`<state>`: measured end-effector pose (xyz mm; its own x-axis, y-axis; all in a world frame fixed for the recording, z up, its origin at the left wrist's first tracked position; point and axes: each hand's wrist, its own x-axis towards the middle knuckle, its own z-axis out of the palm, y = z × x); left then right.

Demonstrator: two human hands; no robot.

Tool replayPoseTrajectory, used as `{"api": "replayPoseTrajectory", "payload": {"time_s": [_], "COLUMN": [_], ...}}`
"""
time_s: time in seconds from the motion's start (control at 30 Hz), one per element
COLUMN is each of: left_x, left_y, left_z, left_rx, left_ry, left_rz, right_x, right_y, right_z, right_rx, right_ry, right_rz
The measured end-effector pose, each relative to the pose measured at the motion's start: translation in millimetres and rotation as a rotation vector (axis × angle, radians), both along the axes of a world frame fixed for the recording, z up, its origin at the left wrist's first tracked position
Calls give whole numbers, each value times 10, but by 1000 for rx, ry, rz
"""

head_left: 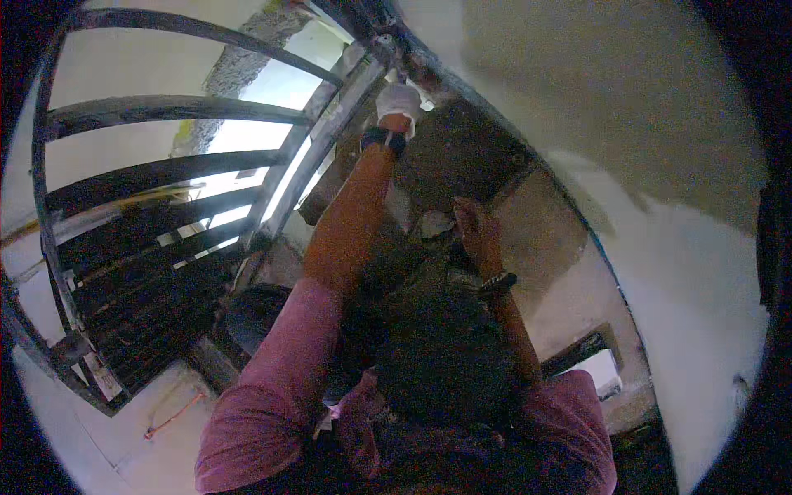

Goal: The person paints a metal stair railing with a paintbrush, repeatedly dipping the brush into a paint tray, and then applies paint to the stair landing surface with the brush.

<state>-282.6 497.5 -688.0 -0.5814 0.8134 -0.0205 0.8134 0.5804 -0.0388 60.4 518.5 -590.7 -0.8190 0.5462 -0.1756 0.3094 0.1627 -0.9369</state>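
White-gloved, my left hand (pixel 399 102) is closed on something hidden, touching the window frame (pixel 330 124). Beside that frame my right hand (pixel 477 233) rests open on the dark wall (pixel 462 157); bare.

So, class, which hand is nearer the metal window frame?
Left. The gloved left hand is at the window frame's corner; the bare right hand is farther off, on the dark wall patch.

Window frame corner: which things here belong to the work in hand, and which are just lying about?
In hand: gloved left hand at the window frame top corner; bare right hand near the dark wall patch.
Lying about: orange cord on the floor.
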Motion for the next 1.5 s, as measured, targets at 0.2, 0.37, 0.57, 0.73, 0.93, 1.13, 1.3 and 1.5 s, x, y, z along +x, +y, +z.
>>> {"api": "replayPoseTrajectory", "payload": {"time_s": [0.2, 0.37, 0.57, 0.73, 0.93, 1.13, 1.3, 1.5], "left_x": [-190, -326, -132, 179, 262, 1170, 1632, 1413], "left_y": [30, 48, -244, -477, -419, -345, -176, -145], "left_z": [-434, -406, -461, -469, -197, 601, 1170, 1191], "left_rx": [482, -84, 233, 113, 267, 1075, 908, 1140], "left_ry": [-310, 104, 152, 43, -82, -727, -754, -1137], "left_rz": [-114, -61, 61, 122, 269, 494, 826, 449], "right_x": [37, 20, 43, 31, 28, -341, -1219, -1645], "right_y": [37, 40, -2, 20, 10, 100, 330, 622], "right_z": [65, 88, 105, 125, 165, 232, 66, 176], "right_rx": [-70, 110, -188, -55, -113, -175, -271, -251], "right_ry": [-48, -28, -60, -96, -280, -108, 104, 161], "right_rz": [-3, -5, -53, -55, 15, -22, 8, 68]}}
